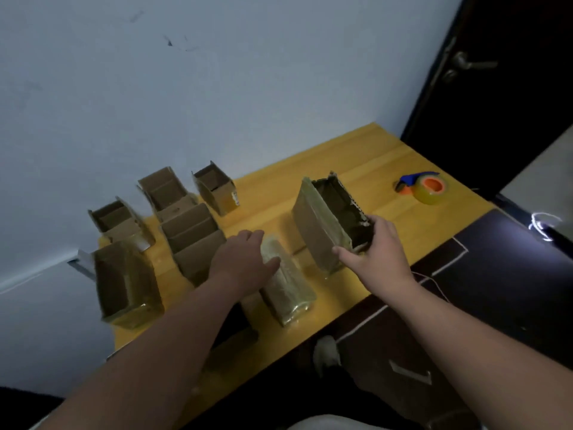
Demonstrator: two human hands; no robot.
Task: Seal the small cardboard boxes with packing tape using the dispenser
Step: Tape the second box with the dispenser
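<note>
Seven small cardboard boxes crowd the yellow table (366,169). With the tape dispenser (422,187) as landmark, lying well to the right near the table's far corner: the right hand (375,252) grips an open box (328,221) between it and the rest, thumb and fingers curled round the box's near end. Further left, the left hand (245,259) rests with fingers straight on a taped box (288,293). Five open boxes, one (192,240) just beside that hand, stand furthest from the dispenser, along the wall (155,88)
</note>
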